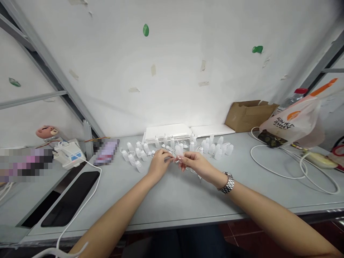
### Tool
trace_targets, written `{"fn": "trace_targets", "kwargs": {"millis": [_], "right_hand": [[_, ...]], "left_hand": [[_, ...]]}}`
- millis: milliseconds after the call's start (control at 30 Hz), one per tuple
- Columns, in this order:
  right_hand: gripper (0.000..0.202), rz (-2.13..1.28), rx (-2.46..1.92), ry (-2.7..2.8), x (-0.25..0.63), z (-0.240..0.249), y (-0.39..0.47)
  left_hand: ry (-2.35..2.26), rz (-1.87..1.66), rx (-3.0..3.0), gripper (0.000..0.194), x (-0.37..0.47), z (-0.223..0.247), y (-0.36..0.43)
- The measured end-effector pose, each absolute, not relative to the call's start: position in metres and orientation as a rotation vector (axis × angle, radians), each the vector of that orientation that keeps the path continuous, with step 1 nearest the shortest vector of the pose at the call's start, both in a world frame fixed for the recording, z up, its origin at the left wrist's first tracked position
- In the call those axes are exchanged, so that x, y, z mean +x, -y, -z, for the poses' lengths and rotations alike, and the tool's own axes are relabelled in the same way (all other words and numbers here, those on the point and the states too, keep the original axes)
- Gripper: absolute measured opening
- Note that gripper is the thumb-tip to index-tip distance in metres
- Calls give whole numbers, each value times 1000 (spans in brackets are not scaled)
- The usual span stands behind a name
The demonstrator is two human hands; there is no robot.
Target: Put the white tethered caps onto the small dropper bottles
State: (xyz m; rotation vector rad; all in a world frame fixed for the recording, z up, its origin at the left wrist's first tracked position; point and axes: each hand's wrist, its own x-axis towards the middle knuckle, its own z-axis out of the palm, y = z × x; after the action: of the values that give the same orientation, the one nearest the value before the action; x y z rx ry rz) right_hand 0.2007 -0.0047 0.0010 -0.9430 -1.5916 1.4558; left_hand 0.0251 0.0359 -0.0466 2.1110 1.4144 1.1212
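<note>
My right hand point(195, 162), with a metal watch on its wrist, is closed around a small translucent squeeze bottle point(178, 149) over the middle of the desk. Facing it, my left hand point(159, 164) has its thumb and forefinger pinched together close by the bottle; what is between those fingertips is too small to make out. Several capped squeeze bottles point(138, 165) with thin tips stand to the left and behind my hands. On the right is a group of bottles point(218, 153) that show no caps. Loose white caps point(168, 147) lie partly hidden behind my fingers.
White sheets or boards point(168, 130) lie against the wall. A cardboard box point(248, 116), a plastic bag point(291, 120) and a looped white cable point(268, 175) are at the right. At the left are a phone-like object point(106, 152), a white power strip point(70, 154) and a dark slot point(71, 199).
</note>
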Motion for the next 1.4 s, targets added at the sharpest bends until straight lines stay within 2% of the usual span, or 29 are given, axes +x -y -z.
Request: {"fn": "trace_targets", "kwargs": {"millis": [133,200,400,1133,1267,1400], "right_hand": [[33,-1394,-988,1639,199,-4,7],[33,-1340,-1016,1680,198,-5,8],[33,-1191,-1080,1831,195,4,9],[39,-929,-1182,1915,194,5,12],[40,-1154,-1117,1875,195,6,11],[40,-1506,-936,1769,197,5,8]], "left_hand": [[-1292,-1328,1671,8,25,29,-28],[-1119,-1369,1299,14,22,19,-23],[-860,-1285,800,21,16,7,-14],[-933,-1262,1066,23,23,7,-3],[-905,-1204,1075,31,22,6,-4],[-867,-1179,1132,29,20,1,-3]]}}
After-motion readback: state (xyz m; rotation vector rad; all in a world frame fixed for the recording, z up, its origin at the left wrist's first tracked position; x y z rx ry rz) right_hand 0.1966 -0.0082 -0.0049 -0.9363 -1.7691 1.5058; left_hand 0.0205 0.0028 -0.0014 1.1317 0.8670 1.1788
